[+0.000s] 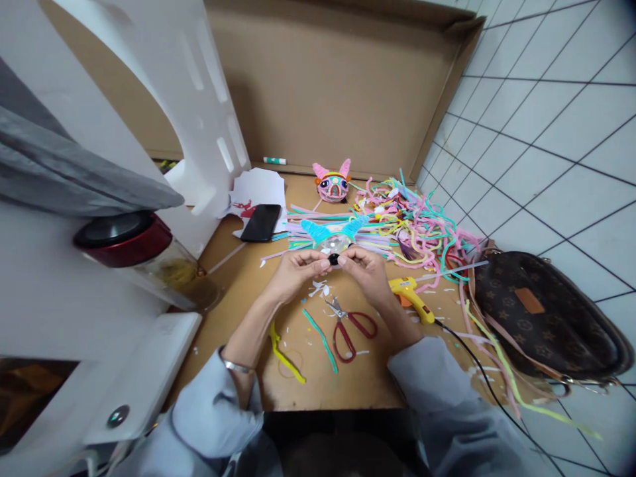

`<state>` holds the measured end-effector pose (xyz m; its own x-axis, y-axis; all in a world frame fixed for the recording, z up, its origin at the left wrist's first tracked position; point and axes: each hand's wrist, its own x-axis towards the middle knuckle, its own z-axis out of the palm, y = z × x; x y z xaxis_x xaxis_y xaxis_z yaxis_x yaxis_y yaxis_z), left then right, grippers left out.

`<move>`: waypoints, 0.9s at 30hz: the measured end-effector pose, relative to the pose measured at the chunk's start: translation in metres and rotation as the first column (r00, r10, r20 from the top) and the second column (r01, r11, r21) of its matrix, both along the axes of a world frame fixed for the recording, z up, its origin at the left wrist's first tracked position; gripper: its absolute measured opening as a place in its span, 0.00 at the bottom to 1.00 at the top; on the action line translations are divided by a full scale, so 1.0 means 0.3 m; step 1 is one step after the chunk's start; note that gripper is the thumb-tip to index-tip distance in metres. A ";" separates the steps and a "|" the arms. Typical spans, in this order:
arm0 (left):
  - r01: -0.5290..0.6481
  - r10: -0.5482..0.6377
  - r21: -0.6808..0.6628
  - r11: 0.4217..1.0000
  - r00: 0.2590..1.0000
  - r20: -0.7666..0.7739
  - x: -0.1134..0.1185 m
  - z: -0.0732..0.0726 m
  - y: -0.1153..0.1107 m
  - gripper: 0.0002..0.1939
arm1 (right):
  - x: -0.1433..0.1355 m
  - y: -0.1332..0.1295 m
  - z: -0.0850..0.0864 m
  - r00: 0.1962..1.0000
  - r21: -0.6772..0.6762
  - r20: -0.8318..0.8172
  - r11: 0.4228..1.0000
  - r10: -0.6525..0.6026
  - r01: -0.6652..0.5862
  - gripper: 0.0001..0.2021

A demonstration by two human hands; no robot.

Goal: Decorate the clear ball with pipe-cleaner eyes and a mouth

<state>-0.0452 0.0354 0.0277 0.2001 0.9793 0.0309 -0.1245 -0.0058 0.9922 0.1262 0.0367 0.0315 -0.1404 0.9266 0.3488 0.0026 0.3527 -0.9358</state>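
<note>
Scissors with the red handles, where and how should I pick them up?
Take the scissors by the red loops, probably with the right hand once it lets go of the black piece. Come from your near side: the loops lie spread toward you and the blades point away, which should keep your grip clear of the cutting end.

The light was soft and rather even. A faint shadow lay on the cardboard (328, 93); the edges were stretched, and small details looked slightly blurred.
</note>
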 end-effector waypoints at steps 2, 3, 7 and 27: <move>-0.001 0.001 0.017 1.000 1.000 -0.005 0.001 0.000 -0.002 0.20 | -0.003 -0.003 0.002 1.000 -0.006 0.013 1.000 -0.003 0.003 0.14; -0.002 0.002 0.024 1.000 1.000 -0.006 0.001 -0.001 -0.003 0.20 | -0.005 -0.005 0.003 1.000 -0.008 0.018 1.000 -0.004 0.004 0.14; -0.012 0.013 0.041 0.999 1.000 -0.017 0.000 -0.005 -0.004 0.19 | -0.011 -0.009 0.008 1.000 -0.008 0.023 1.000 0.008 -0.008 0.14; -0.050 0.060 0.094 0.994 0.992 -0.110 0.032 0.024 -0.024 0.23 | -0.005 -0.002 0.004 0.988 0.039 0.086 0.991 -0.128 0.125 0.10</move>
<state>-0.0355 0.0282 0.0349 0.1532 0.9831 0.1001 -0.0089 -0.0999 0.9950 0.1248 0.0363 0.0326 -0.0541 0.9270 0.3711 0.1310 0.3750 -0.9177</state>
